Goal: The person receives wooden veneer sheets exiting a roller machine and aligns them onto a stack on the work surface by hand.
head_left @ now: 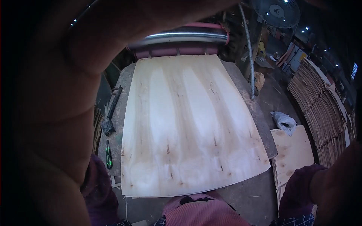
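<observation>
My left hand [81,101] is very close to the camera, large and blurred along the left and top edges; its fingertips are not clearly visible. At the right edge my right hand [339,177] is raised, mostly lost in shadow above a purple sleeve [301,188]. Between them a pale wood veneer sheet [192,124] lies on the worktable [126,81], its far edge at the metal roller [188,36] and pink roller [181,51]. Neither hand visibly touches the sheet.
Left of the sheet lie a hammer-like tool [108,126] and a green and black utility knife [109,155]. On the right are stacked veneers [318,109], a lower wood sheet [294,150] with a plastic bag [284,122], an upright metal pole [249,56] and a fan [277,11].
</observation>
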{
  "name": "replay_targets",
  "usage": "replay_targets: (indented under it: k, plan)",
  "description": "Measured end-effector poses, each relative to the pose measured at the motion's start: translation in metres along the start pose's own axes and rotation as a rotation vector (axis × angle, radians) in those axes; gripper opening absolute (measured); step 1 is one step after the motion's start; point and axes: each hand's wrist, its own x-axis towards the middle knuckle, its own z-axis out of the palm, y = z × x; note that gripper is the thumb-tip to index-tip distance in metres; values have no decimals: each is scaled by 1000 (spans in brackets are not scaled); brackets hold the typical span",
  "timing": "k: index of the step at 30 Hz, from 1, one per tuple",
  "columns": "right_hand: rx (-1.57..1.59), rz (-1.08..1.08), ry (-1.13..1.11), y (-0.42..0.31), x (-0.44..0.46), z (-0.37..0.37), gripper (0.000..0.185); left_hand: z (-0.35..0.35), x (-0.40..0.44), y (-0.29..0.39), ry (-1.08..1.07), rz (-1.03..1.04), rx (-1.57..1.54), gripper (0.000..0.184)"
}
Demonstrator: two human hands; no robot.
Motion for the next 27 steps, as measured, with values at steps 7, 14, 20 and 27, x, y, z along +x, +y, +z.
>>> replay_targets:
  k: [7, 14, 20, 27]
  plan:
    - [79, -23, 20, 6, 8, 13, 65, -10, -7, 4, -4, 24, 45, 77]
    - [160, -55, 41, 9, 9, 4, 64, -29, -19, 11, -12, 56, 92, 76]
    - [235, -89, 53, 15, 12, -3, 63, -34, -16, 5, -18, 92, 136, 76]
    - [281, 40, 104, 15, 35, 60, 61, -6, 3, -7, 2, -38, 162, 75]
